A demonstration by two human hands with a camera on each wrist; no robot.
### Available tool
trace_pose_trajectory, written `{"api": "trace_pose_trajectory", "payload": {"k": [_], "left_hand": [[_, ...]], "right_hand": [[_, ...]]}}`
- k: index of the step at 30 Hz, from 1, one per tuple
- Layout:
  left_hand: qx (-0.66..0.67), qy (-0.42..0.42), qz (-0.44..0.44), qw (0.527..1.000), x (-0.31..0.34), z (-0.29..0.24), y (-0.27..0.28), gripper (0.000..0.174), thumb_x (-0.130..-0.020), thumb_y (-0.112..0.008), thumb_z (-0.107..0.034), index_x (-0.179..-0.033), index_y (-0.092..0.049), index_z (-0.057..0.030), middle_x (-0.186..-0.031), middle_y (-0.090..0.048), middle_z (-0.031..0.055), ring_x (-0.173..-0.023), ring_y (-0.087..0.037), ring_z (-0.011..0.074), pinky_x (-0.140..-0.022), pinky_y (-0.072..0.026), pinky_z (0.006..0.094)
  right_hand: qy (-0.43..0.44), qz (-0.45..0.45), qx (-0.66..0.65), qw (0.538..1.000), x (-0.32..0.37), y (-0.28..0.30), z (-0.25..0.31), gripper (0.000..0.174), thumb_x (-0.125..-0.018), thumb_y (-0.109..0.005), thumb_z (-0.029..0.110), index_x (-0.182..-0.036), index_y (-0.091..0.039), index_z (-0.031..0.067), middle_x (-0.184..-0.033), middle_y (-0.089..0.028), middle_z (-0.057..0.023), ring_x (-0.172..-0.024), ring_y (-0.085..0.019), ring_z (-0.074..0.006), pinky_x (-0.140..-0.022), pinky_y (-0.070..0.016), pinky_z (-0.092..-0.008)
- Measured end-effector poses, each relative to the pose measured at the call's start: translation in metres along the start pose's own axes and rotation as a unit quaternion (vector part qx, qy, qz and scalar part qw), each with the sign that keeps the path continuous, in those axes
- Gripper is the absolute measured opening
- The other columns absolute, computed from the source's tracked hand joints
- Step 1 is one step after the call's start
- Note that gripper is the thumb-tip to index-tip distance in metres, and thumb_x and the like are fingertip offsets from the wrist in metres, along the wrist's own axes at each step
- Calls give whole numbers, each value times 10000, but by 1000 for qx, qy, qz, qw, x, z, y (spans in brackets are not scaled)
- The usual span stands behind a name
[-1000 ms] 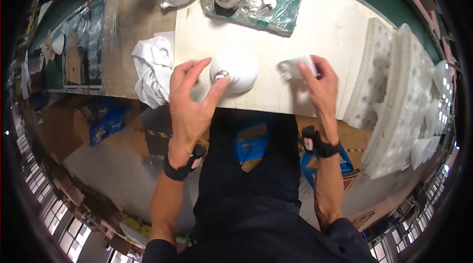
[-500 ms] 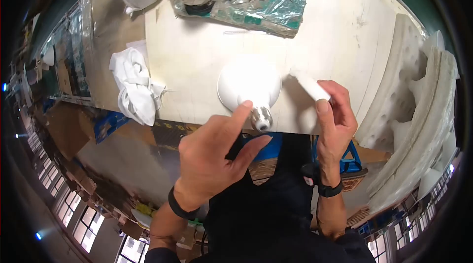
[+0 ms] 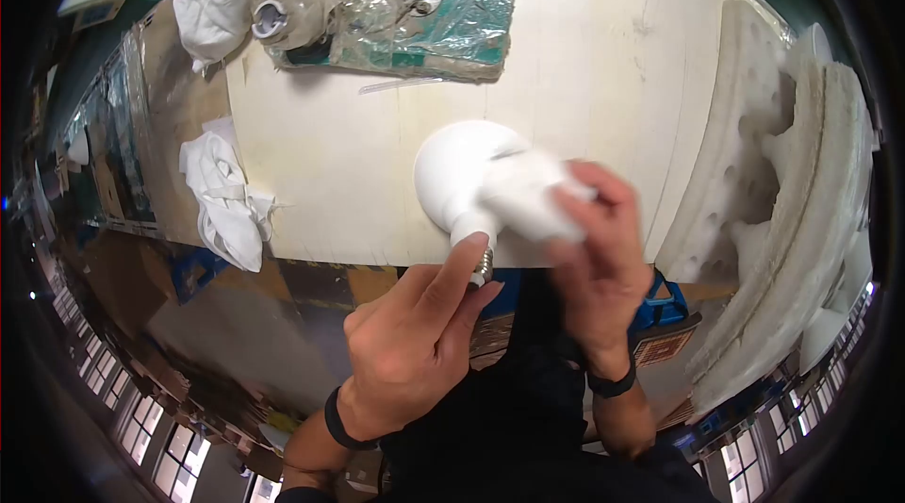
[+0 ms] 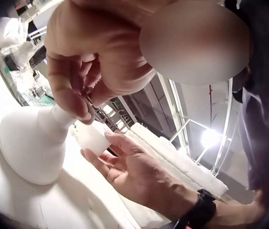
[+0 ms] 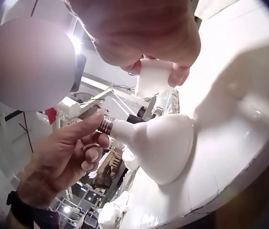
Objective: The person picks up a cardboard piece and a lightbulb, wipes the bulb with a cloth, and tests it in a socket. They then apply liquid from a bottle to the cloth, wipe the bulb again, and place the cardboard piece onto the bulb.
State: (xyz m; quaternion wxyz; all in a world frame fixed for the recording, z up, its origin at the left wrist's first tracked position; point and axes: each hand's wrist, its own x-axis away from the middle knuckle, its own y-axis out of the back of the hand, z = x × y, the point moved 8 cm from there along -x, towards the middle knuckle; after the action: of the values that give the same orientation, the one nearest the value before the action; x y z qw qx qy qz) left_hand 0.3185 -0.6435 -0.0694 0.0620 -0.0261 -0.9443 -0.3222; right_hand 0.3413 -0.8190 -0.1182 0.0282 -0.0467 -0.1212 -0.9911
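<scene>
A white reflector light bulb (image 3: 462,168) lies face down and tilted at the table's front edge, its metal screw base (image 5: 106,125) toward the person. My left hand (image 3: 405,338) pinches that base between thumb and index finger, as the right wrist view shows. My right hand (image 3: 603,258) holds a smooth white flat-sided piece (image 5: 154,76) between thumb and fingers. In the head view this piece is motion-blurred and overlaps the bulb's right side; its exact kind I cannot tell.
A plastic-wrapped green board (image 3: 471,27) with metal fittings lies at the back. White cloths (image 3: 222,197) are at the left. Stacked white foam trays (image 3: 792,211) stand along the right. The pale table (image 3: 603,60) ends just before the person.
My left hand has come to the bulb's base and taken hold of it, the bulb tilting base-first toward the person. My right hand has brought the white piece leftward to the bulb.
</scene>
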Motion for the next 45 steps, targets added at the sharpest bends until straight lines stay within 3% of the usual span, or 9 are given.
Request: {"api": "trace_pose_trajectory", "payload": {"k": [1,7,11,17,19,31,37,41,45], "left_hand": [[-2,-3,4,1000,-3,0,-1,474,-796,-835,27,-1251,-723,-47,-750,-653,105,-561,-609,246,-525,-501,346],[30,36,32,998,-7,2,-1,446,-819,-780,85,-1246,-706,-21,-739,-580,134,-590,-573,274,-562,-487,325],[5,18,81,997,-3,1,0,470,-808,-770,96,-1256,-698,-26,-772,-572,134,-623,-586,282,-577,-491,336],[-24,-16,128,991,-12,-9,-5,494,-811,-777,74,-1283,-688,-40,-802,-549,122,-657,-599,282,-609,-504,351],[-46,-17,138,989,-12,-9,-3,494,-811,-781,68,-1284,-689,-44,-808,-549,120,-663,-601,280,-615,-504,354],[-25,-49,33,998,2,-2,-1,563,-763,-844,50,-1299,-683,-16,-729,-578,114,-607,-589,258,-557,-488,352],[-60,-63,-61,994,7,-6,-1,418,-749,-919,-36,-1105,-719,55,-716,-656,106,-563,-616,180,-528,-505,280],[-90,-5,-61,994,6,-5,6,293,-798,-890,-43,-1027,-726,40,-808,-725,108,-655,-671,145,-611,-528,262],[-87,23,-78,993,11,3,11,266,-828,-863,-45,-1038,-724,40,-783,-698,84,-634,-634,127,-601,-506,251]], "right_hand": [[50,93,50,993,0,-18,9,324,-946,-645,15,-1257,-734,31,-1315,-623,-189,-1174,-618,-290,-957,-510,-352],[30,33,88,995,-14,-9,-26,341,-922,-640,-19,-1243,-741,39,-1248,-639,-189,-1023,-645,-289,-866,-521,-349],[143,131,100,976,-5,-28,1,383,-854,-629,-71,-1205,-741,32,-1249,-638,-195,-1127,-607,-337,-920,-521,-383],[127,108,95,981,-45,-22,-15,403,-791,-637,-109,-1148,-741,45,-1257,-634,-154,-1186,-565,-372,-1008,-506,-428],[145,226,30,963,-31,-43,13,394,-784,-636,-113,-1128,-747,44,-1235,-647,-146,-1179,-563,-375,-1012,-505,-436],[95,70,159,980,-3,-14,-20,394,-787,-656,-104,-1145,-751,30,-1183,-675,-155,-1116,-594,-388,-951,-525,-448],[32,6,139,990,10,7,-10,449,-810,-693,-86,-1239,-718,46,-1203,-674,-158,-1123,-603,-382,-944,-529,-421],[123,89,77,985,11,-35,-14,461,-816,-696,-72,-1259,-711,56,-1240,-661,-162,-1161,-588,-379,-933,-529,-425],[33,6,158,987,27,4,-21,419,-839,-672,-79,-1234,-728,51,-1277,-642,-178,-1177,-582,-378,-946,-522,-419]]}}
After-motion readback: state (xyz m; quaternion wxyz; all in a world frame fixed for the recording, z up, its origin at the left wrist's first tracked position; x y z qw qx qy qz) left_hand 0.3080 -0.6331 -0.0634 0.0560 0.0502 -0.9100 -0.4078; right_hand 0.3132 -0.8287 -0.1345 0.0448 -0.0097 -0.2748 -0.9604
